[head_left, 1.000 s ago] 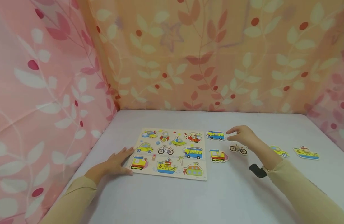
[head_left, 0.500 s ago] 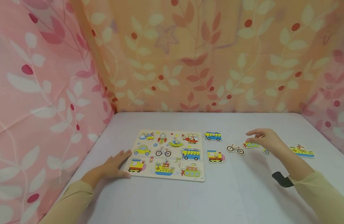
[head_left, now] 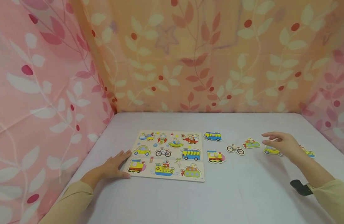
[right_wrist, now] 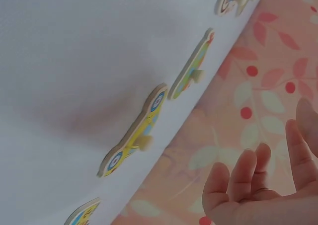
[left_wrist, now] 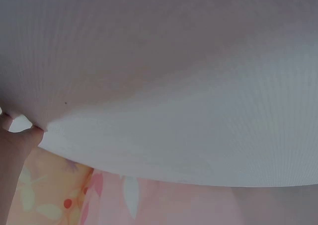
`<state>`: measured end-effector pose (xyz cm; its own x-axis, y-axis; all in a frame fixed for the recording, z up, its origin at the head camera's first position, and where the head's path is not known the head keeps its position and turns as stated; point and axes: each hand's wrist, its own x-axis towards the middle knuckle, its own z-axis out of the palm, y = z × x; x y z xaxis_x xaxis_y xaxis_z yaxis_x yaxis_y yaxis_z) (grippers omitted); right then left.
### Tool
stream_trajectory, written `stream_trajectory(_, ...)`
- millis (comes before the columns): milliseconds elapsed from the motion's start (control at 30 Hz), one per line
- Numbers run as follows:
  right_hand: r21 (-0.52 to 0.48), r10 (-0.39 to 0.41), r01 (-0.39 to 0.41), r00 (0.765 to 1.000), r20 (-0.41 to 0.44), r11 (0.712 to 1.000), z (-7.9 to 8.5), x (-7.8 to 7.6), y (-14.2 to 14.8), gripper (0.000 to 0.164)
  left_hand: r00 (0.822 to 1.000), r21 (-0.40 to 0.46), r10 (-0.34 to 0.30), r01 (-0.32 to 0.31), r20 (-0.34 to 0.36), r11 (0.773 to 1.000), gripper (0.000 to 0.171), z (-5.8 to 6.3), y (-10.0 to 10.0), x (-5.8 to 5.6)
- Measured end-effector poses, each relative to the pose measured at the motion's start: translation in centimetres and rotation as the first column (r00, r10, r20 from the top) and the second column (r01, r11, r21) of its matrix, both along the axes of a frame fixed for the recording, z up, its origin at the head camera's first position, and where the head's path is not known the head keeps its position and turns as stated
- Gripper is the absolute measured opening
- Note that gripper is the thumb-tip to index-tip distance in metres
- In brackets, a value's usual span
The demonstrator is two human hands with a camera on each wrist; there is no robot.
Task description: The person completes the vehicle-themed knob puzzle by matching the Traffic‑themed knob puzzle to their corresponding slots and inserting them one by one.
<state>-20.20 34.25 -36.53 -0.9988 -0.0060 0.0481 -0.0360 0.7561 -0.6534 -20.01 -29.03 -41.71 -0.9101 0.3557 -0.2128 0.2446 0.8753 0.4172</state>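
Observation:
My left hand [head_left: 113, 166] rests at the left edge of a wooden puzzle board [head_left: 166, 177], its fingers spread along the rim. Over the right side of the table hovers my right hand [head_left: 284, 144], holding nothing, with fingers loosely bent. Below it lies a yellow car piece [head_left: 272, 151], partly covered by the hand in the head view. A ship piece [head_left: 309, 152] is mostly hidden behind that hand. The right wrist view shows the wooden knob [right_wrist: 143, 143] on the car piece and the submarine piece [right_wrist: 191, 68] beyond it.
A bus piece [head_left: 212, 136], a train piece [head_left: 216, 156] and a bicycle piece [head_left: 235, 149] lie right of the board. An airplane piece [head_left: 146, 136] and a helicopter piece [head_left: 190, 138] sit in the board's top row. Patterned curtains [head_left: 188, 62] enclose the table.
My right hand has moved right, away from beside the bus piece, past the submarine piece to above the car piece. My left hand stays at the board's edge.

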Motion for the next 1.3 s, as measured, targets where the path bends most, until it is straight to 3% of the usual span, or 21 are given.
stream_trajectory(267, 0.035, 0.042, -0.042, 0.999, 0.01, 0.998, -1.0, -0.1, 1.9, 0.056, 1.0, -0.006, -0.001, 0.001, 0.006, 1.0, 0.108, 0.0, 0.1, 0.0)
stream_trajectory(533, 0.045, 0.138, -0.144, 0.984, 0.116, 0.989, -1.8, -0.4, 4.3, 0.052, 1.0, -0.008, 0.0, 0.0, 0.004, 1.0, 0.108, 0.1, 0.2, 0.1)
stream_trajectory(900, -0.007, 0.168, -0.17, 0.967, 0.19, 0.985, -3.3, -2.1, 7.0, 0.049, 1.0, -0.002, 0.007, -0.007, 0.005, 1.0, 0.107, 0.5, 0.2, 0.4)
stream_trajectory(1300, -0.056, 0.195, -0.187, 0.916, 0.35, 0.981, -3.7, -4.4, 7.7, 0.054, 1.0, 0.031, -0.005, 0.005, 0.004, 0.999, 0.106, 0.3, -0.2, 0.6)
